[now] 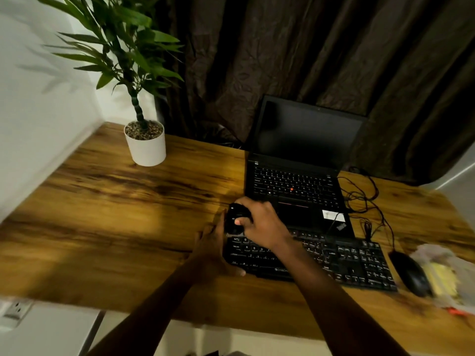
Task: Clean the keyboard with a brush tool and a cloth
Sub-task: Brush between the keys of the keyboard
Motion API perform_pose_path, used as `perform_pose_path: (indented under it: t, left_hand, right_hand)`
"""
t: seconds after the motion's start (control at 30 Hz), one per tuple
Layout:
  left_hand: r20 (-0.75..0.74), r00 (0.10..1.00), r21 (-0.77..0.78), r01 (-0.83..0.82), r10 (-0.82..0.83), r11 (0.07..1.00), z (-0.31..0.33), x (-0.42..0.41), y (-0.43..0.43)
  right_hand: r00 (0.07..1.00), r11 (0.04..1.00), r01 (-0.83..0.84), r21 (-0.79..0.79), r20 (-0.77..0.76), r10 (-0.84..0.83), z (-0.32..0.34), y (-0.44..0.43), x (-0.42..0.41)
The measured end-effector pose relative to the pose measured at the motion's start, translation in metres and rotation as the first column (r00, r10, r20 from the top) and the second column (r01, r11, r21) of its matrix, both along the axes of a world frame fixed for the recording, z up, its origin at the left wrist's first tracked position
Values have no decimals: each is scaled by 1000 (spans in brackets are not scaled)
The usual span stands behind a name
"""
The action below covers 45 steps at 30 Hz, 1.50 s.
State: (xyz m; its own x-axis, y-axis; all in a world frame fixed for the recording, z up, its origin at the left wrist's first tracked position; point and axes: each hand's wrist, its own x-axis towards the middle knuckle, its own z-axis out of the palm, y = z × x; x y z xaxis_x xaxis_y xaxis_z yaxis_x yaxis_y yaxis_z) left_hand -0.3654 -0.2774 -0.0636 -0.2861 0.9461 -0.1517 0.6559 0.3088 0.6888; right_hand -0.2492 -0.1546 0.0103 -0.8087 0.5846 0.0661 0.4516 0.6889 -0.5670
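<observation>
A black external keyboard (341, 263) lies on the wooden desk (128, 227) in front of an open laptop. My right hand (262, 222) grips a black brush tool (235, 219) over the keyboard's far left corner. My left hand (213, 250) holds the keyboard's left edge, thumb curled round its front corner. A pale cloth in a clear wrapper (444, 276) lies at the desk's right end; the image is blurred there.
The black laptop (295, 176) stands open behind the keyboard. A black mouse (410, 273) sits to the right of the keyboard, with tangled cables (365, 199) behind it. A white potted plant (146, 145) stands at the back left. Dark curtains hang behind.
</observation>
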Motion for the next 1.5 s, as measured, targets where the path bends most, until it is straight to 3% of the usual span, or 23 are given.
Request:
perform_pose_path:
  t: [0.2,0.53,0.7,0.9,1.17,1.4,1.5]
  left_hand:
    - [-12,1000,23,19,-18,1000,1,0,0]
    - [4,1000,32,29,-29,999,0,-2,-1]
    - [0,999,64,48,-48,997,-3,-3,0]
    - [13,1000,29,20,-20,999,-3,-2,0]
    - [-39,999,9,22,-21,1000,-4,-2,4]
    - [-48,999,3,25,-25,1000,-6,-2,4]
    - [-43,998,-56,47,-50,997,-8,-6,9]
  right_hand:
    - [995,994,53,93,78,-60,2,17,23]
    - [998,997,63,-53,-19,-64,0,13,24]
    - [992,994,92,52,86,-96,5,19,36]
    - [1000,999,21,-30,-7,-22,4,-1,13]
    - [994,988,23,154,98,-39,11,18,37]
    - [998,999,48,-25,-39,-49,1,11,30]
    - [997,997,70,43,24,-71,5,22,50]
